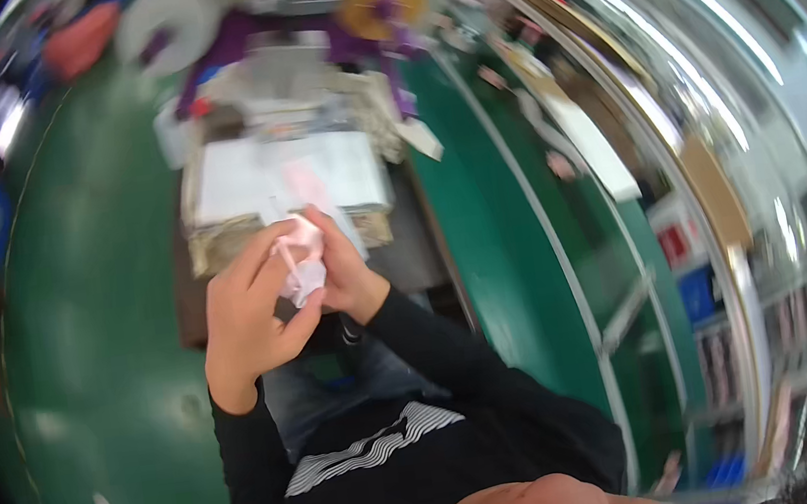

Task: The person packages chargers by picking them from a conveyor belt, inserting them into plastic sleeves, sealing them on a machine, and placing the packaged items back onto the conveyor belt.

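Note:
Both my hands meet over the near edge of a small work table. My left hand point(252, 311) and my right hand point(350, 277) are closed on a small pale pink folded piece point(307, 282). It looks soft and thin, like cloth or film, but blur hides its exact kind. A narrow strip shows on its front, between my fingers. Just beyond, a blurred pale pink strip point(301, 178) lies over a white sheet point(234, 184) on the table.
Past the white sheet stands a purple frame point(231, 39) with a large white roll point(164, 27) and a yellow-tan roll point(361, 7). To the right runs a long green bench point(513, 239) with a pale rail. Shelving and a cardboard box point(715, 188) are farther right.

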`<state>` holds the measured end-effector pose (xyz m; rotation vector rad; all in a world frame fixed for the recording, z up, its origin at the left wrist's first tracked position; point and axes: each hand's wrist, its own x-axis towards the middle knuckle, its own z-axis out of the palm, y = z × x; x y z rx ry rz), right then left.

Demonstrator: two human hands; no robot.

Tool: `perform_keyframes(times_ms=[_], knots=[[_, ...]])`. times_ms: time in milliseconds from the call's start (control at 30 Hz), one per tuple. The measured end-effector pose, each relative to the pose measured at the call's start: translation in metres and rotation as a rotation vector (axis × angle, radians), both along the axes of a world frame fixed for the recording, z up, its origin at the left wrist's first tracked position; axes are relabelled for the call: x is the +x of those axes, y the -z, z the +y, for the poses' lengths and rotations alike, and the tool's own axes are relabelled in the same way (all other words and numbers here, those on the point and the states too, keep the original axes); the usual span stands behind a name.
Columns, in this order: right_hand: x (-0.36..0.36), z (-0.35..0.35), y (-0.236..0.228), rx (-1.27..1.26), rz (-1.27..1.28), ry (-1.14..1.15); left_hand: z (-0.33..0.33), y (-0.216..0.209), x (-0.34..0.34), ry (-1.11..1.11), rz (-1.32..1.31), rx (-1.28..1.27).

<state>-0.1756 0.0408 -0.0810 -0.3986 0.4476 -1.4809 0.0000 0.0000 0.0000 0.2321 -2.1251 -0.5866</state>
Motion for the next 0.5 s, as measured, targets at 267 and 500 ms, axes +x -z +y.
perform_keyframes(times_ms=[267,500], knots=[[-0.219,0.274,0.004,0.116,0.453,1.17,0.005,0.011,-0.068,0.667,-0.302,0.06],[-0.189,0.678,0.034,0.398,0.272,2.418,-0.068,0.051,-0.124,0.534,-0.261,-0.037]])
